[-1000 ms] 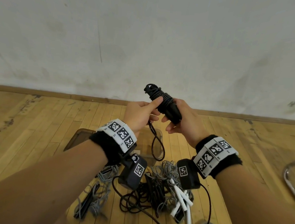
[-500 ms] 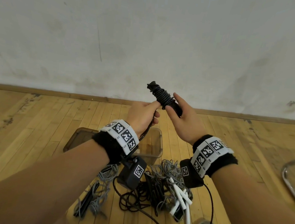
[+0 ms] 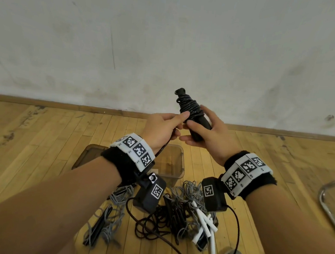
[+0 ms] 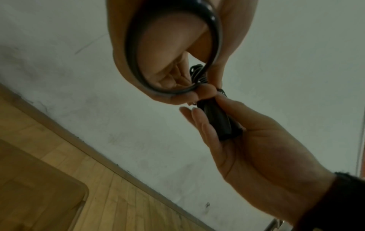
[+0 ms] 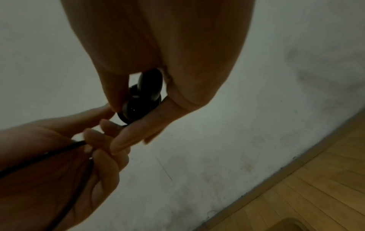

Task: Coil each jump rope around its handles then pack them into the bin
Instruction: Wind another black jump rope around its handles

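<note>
Wooden floor (image 3: 40, 136) is meeting white wall (image 3: 170, 36); only left wrist view is showing left hand (image 3: 160, 130) pinching rope loop (image 4: 215, 46), right hand (image 3: 212, 139) gripping black handles (image 3: 198, 127).

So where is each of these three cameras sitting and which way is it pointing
Head: worn on the head, looking forward and down over both forearms at the left hand and right hand working the black jump rope above the bin.
Left wrist: under the left wrist, looking along the palm to the rope loop; the right hand shows too.
Right wrist: under the right wrist, facing the handle ends in its grip; the left hand shows.
All three views share the rope bundle and the wall.
</note>
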`<state>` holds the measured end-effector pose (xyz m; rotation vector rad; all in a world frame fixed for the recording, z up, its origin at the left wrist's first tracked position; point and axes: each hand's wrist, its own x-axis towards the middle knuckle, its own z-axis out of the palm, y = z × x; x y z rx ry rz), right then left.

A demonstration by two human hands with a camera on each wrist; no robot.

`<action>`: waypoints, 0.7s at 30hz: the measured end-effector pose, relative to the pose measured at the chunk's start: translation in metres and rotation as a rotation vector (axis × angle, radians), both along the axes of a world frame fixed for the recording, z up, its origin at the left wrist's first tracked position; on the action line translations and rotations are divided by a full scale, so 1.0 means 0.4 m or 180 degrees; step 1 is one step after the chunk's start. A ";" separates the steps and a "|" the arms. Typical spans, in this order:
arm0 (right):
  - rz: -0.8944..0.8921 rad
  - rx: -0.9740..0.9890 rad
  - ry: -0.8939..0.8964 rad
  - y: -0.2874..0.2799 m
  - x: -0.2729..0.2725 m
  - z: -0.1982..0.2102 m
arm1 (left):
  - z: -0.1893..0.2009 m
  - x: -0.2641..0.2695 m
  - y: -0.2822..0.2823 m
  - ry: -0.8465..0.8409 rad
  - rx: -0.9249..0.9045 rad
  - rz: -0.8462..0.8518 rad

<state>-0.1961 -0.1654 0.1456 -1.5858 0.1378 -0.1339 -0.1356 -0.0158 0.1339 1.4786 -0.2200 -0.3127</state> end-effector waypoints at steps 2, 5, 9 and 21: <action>0.0149 -0.0282 -0.0070 -0.004 -0.001 -0.005 | -0.001 -0.001 0.001 0.0010 0.0063 -0.0149; 0.0100 -0.0859 -0.0225 -0.016 -0.001 -0.010 | -0.004 -0.003 0.001 0.0051 0.0177 -0.0271; -0.0009 -0.1659 -0.0301 -0.029 -0.002 -0.020 | -0.003 0.000 0.002 0.0121 0.0228 -0.0191; 0.0082 -0.2191 -0.0627 -0.003 0.017 -0.050 | 0.010 -0.012 0.002 0.0437 0.0027 0.0098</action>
